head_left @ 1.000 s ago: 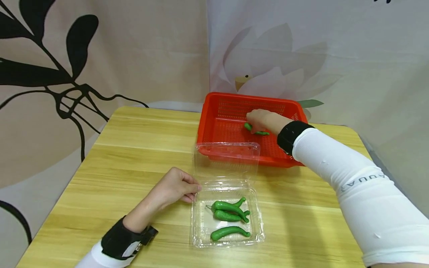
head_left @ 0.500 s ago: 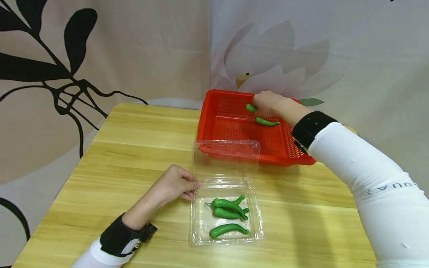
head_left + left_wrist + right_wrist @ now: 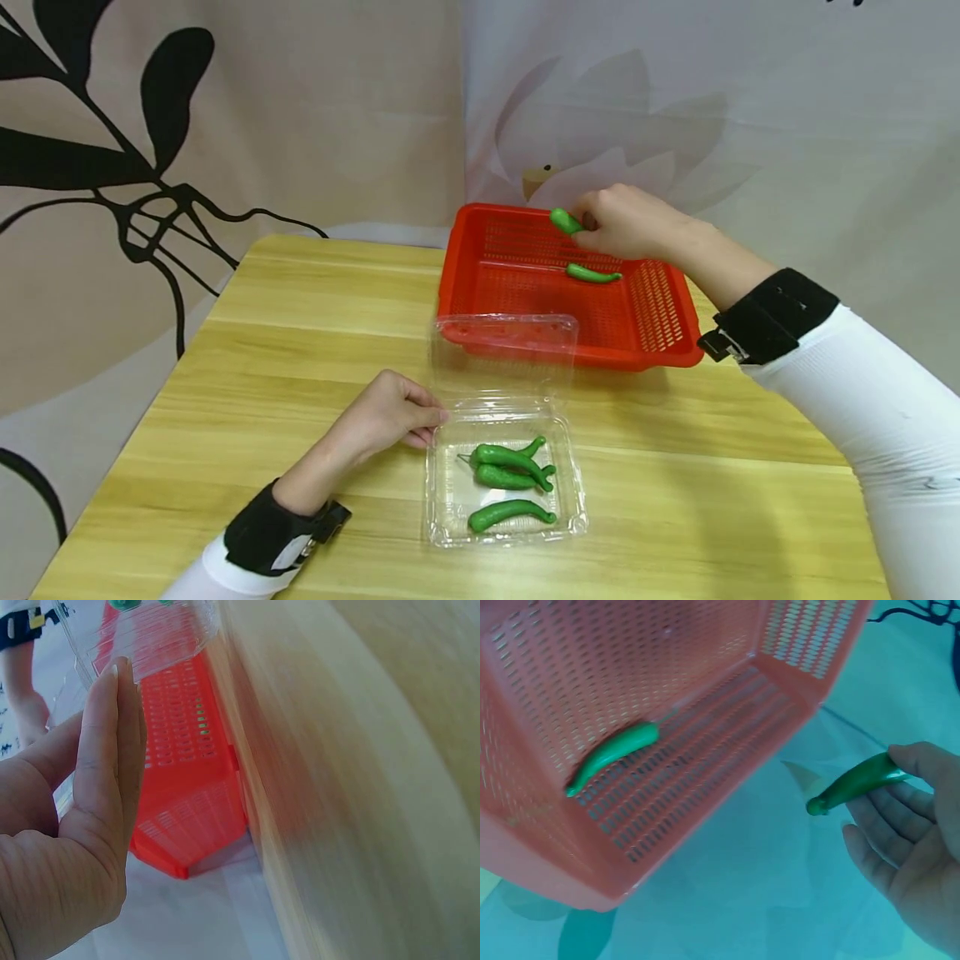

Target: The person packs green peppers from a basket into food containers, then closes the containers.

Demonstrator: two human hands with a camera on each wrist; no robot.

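Between thumb and fingers my right hand [image 3: 626,221] pinches a green chili pepper [image 3: 859,782], raised above the far right part of the red basket [image 3: 450,279]. Another green chili pepper [image 3: 592,273] lies in that basket, below the hand. At the left rim of a clear plastic clamshell box [image 3: 566,508], my left hand [image 3: 390,417] holds the edge near the hinge, fingers nearly straight in the left wrist view. Several green chili peppers [image 3: 512,511] lie in the box's base. Its lid [image 3: 504,354] stands raised towards the basket and partly covers the basket's front wall.
The wooden table [image 3: 300,333] bears both the box and the basket. Behind its far edge hangs a pale cloth backdrop [image 3: 337,108] with printed leaves and a flower. The basket stands close to that far edge.
My right hand has taken hold of a chili pepper in the basket and lifted it up and back, leaving the other one lying there. My left hand has stayed at the box rim.
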